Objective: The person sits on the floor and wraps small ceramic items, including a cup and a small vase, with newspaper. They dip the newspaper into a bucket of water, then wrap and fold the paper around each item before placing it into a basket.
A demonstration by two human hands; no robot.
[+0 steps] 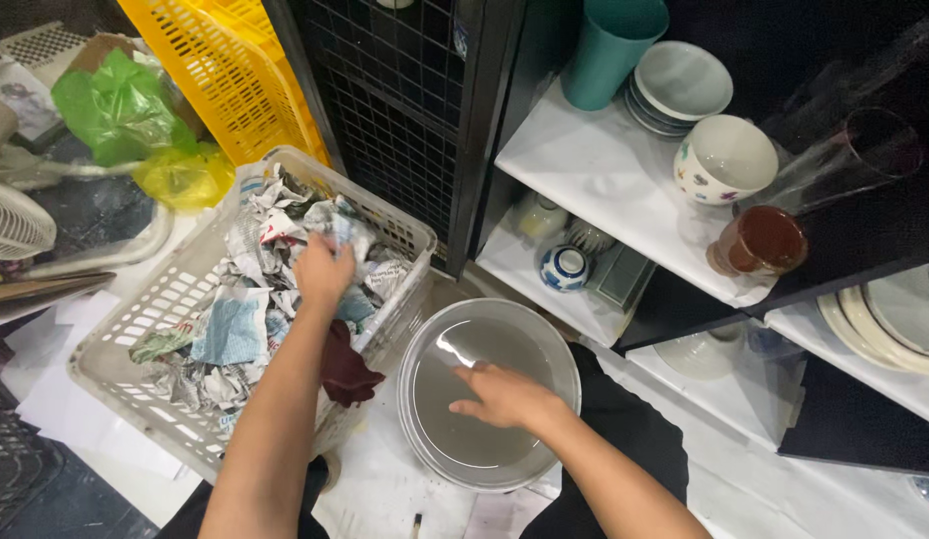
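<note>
My left hand (322,271) reaches into a white plastic basket (115,369) and closes on a crumpled sheet of newspaper (339,228) at the top of the pile. A dark red cloth (346,371) hangs over the basket's near rim beside my forearm. My right hand (502,395) rests flat, fingers spread, inside a large clear glass plate (484,329) that lies on the white floor covering between the basket and the shelves.
White shelves at the right hold a teal cup (606,50), stacked grey plates (679,85), a flowered bowl (726,158), a brown cup (764,242) and a blue-and-white cup (564,266). A yellow crate (230,75), green bag (120,110) and fan (10,222) sit at the left.
</note>
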